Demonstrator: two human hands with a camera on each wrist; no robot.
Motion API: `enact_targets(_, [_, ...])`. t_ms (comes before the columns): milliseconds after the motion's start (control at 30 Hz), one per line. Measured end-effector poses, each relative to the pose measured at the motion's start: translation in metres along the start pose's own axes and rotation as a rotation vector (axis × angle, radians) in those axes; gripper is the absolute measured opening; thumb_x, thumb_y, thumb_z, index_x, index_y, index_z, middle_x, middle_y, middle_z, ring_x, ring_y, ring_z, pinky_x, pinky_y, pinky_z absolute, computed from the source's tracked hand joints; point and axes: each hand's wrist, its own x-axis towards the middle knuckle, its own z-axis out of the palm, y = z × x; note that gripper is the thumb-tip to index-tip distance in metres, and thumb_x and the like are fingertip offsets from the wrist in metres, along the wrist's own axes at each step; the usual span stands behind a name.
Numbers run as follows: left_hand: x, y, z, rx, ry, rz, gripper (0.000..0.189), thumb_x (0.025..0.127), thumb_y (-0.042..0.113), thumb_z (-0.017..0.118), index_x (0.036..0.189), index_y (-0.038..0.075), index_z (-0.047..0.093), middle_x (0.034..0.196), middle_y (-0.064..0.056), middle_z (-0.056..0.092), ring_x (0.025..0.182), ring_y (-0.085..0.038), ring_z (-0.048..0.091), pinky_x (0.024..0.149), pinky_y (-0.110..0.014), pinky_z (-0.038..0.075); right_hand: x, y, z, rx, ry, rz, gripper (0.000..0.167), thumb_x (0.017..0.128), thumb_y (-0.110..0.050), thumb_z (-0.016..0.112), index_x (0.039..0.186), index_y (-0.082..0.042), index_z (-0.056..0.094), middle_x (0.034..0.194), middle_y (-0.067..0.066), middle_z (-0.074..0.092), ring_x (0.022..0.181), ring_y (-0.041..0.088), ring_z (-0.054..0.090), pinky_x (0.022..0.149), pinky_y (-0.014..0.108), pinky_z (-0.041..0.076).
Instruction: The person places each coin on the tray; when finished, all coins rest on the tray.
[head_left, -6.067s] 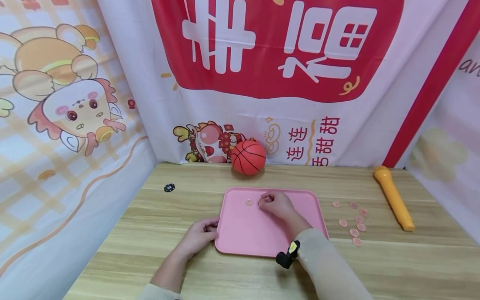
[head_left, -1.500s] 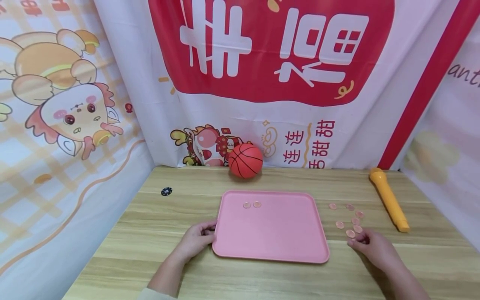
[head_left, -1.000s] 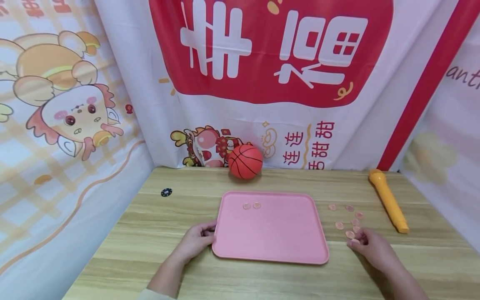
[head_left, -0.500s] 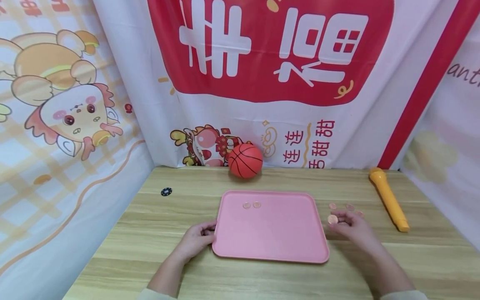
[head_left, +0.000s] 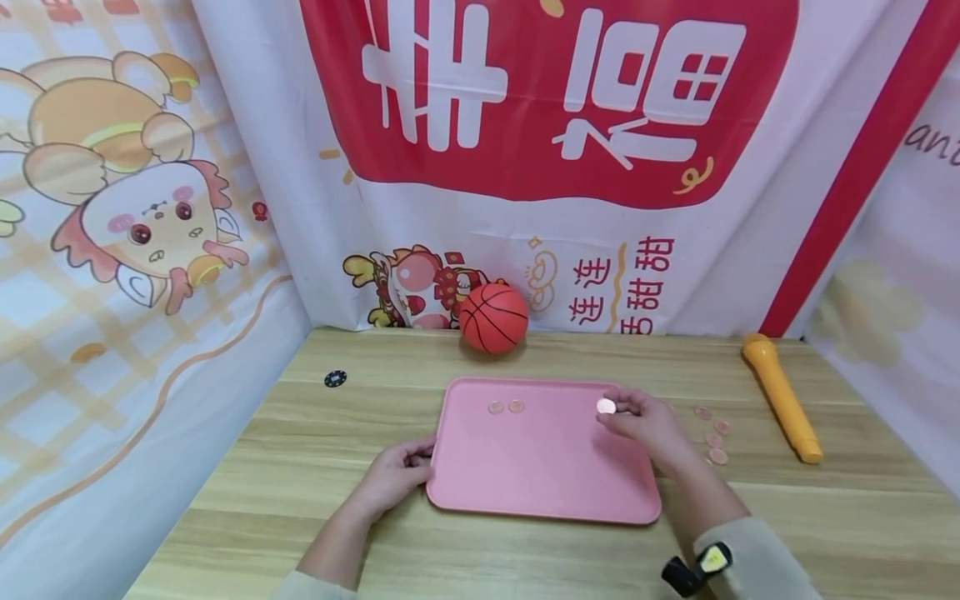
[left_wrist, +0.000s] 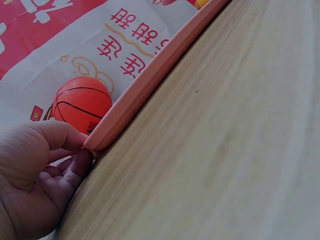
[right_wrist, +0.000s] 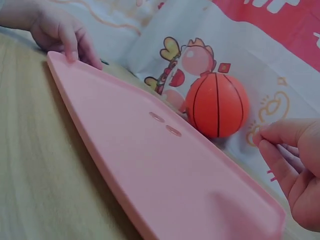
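The pink tray [head_left: 540, 475] lies flat on the wooden table with two copper-coloured coins [head_left: 516, 407] side by side near its back left. My left hand [head_left: 392, 479] pinches the tray's left edge between thumb and fingers, as the left wrist view also shows. Over the tray's back right part, my right hand [head_left: 647, 427] holds another coin [head_left: 606, 406] by thumb and fingertips, raised above the surface. In the right wrist view the fingertips of the right hand [right_wrist: 302, 170] meet, and the coin between them is mostly hidden.
Several more coins [head_left: 717, 456] lie right of the tray, partly behind the right arm. An orange toy microphone [head_left: 783, 400] is farther right. Behind the tray a small red basketball [head_left: 493, 318] rests by the cloth backdrop. A black chip [head_left: 335, 378] lies at the back left.
Earlier the right hand set the second coin on the tray. It then picked a coin from the group on the right and carried it left over the tray. The left hand stays put.
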Motion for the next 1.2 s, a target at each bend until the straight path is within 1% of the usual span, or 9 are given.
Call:
enact_targets(133, [0.0,0.001,0.0,0.001,0.004,0.001,0.055,0.08,0.004,0.071,0.132,-0.003,0.057,0.112,-0.013,0.067,0.088,-0.016,0.059,0.073,-0.022,0.051,0.016,-0.006,0.016,-0.066,0.0,-0.028,0.052,0.086,-0.018,0.074,0.129,0.005,0.055,0.104,0.009,0.065,0.086,0.007,0.061,0.079,0.023,0.056])
enact_targets(267, [0.0,0.001,0.0,0.007,0.005,0.004,0.054,0.08,0.004,0.07,0.132,-0.003,0.057,0.111,-0.013,0.067,0.087,-0.015,0.059,0.074,-0.022,0.051,0.033,-0.006,0.034,-0.179,0.028,-0.074,0.042,0.085,-0.017,0.075,0.121,0.002,0.064,0.093,0.008,0.065,0.077,0.008,0.057,0.068,0.024,0.055])
enact_targets(400, [0.002,0.0,0.0,0.002,-0.002,0.015,0.055,0.08,0.003,0.069,0.133,-0.004,0.056,0.112,-0.014,0.067,0.087,-0.015,0.06,0.075,-0.022,0.052,0.047,-0.002,0.052,-0.244,0.036,-0.037,0.037,0.083,-0.019,0.076,0.117,-0.007,0.068,0.089,0.004,0.063,0.072,0.011,0.054,0.062,0.024,0.048])
enact_targets(467, [0.002,0.0,0.0,-0.004,-0.007,0.02,0.055,0.08,0.002,0.069,0.133,-0.004,0.056,0.113,-0.015,0.067,0.088,-0.015,0.06,0.075,-0.022,0.052,0.053,0.0,0.06,-0.243,0.029,-0.025,0.037,0.083,-0.019,0.076,0.117,-0.006,0.068,0.092,0.005,0.065,0.076,0.012,0.055,0.065,0.024,0.049])
enact_targets(567, [0.002,-0.001,0.001,-0.013,-0.016,0.021,0.055,0.08,0.002,0.069,0.132,-0.005,0.056,0.113,-0.015,0.067,0.089,-0.016,0.06,0.076,-0.022,0.052,0.06,0.005,0.071,-0.214,0.034,-0.005,0.038,0.082,-0.018,0.077,0.117,-0.005,0.068,0.098,0.007,0.068,0.085,0.014,0.059,0.077,0.027,0.053])
enact_targets(700, [0.002,0.0,0.001,-0.019,-0.022,0.026,0.054,0.08,0.001,0.068,0.132,-0.006,0.056,0.114,-0.016,0.067,0.09,-0.017,0.06,0.076,-0.022,0.052,0.067,0.008,0.082,-0.267,0.045,-0.026,0.034,0.08,-0.021,0.078,0.111,-0.007,0.07,0.104,0.008,0.071,0.096,0.018,0.063,0.091,0.035,0.052])
enact_targets(800, [0.002,0.0,0.0,-0.02,-0.025,0.03,0.054,0.08,0.001,0.068,0.133,-0.007,0.055,0.114,-0.016,0.067,0.09,-0.017,0.06,0.075,-0.021,0.052,0.069,0.007,0.087,-0.335,0.041,-0.045,0.03,0.08,-0.023,0.079,0.106,-0.009,0.072,0.105,0.008,0.071,0.097,0.021,0.062,0.093,0.041,0.05])
enact_targets(933, [0.002,-0.001,0.0,-0.017,-0.026,0.037,0.055,0.079,0.001,0.068,0.132,-0.008,0.055,0.112,-0.016,0.067,0.087,-0.016,0.06,0.073,-0.02,0.051,0.071,0.002,0.092,-0.425,0.033,-0.039,0.028,0.082,-0.028,0.077,0.105,-0.012,0.074,0.103,0.005,0.071,0.097,0.021,0.062,0.093,0.042,0.049])
enact_targets(1200, [0.001,-0.002,-0.001,-0.013,-0.025,0.038,0.056,0.079,0.002,0.068,0.132,-0.008,0.055,0.111,-0.015,0.067,0.087,-0.016,0.06,0.073,-0.02,0.051,0.069,-0.002,0.094,-0.459,0.027,-0.005,0.032,0.084,-0.03,0.075,0.111,-0.013,0.073,0.11,0.007,0.071,0.103,0.024,0.062,0.096,0.043,0.048])
